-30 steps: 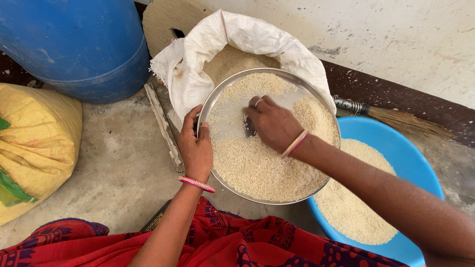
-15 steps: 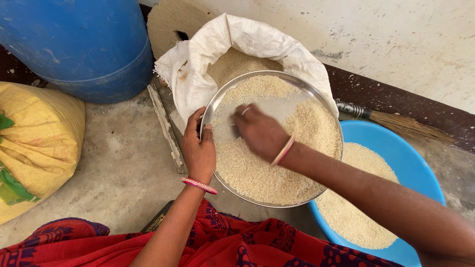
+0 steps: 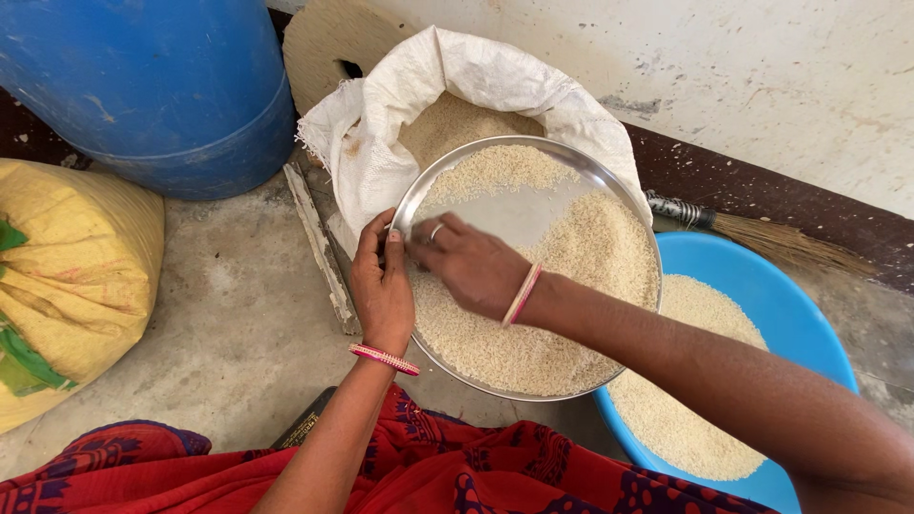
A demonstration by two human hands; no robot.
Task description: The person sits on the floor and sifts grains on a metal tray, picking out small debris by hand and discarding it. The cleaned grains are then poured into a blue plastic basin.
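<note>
Steel plate [image 3: 609,190] of white rice [image 3: 571,276], blue tub [image 3: 762,276], red patterned cloth [image 3: 457,476].

Soft, even daylight fills the scene, bright without harsh shadows. The bare patch of the steel plate [image 3: 519,214] gives a dull sheen. Focus is sharp throughout; straight lines bend slightly toward the frame edges.

The left hand [image 3: 383,286] is gripping the near-left rim of a round steel tray [image 3: 609,186] of rice [image 3: 590,257]. The right hand [image 3: 466,262] is lying palm-down on the grains just beside it, fingertips almost touching the left thumb. Beyond both hands a white sack [image 3: 476,67] is standing open; right of the right forearm a blue tub [image 3: 762,276] is holding more rice.
</note>
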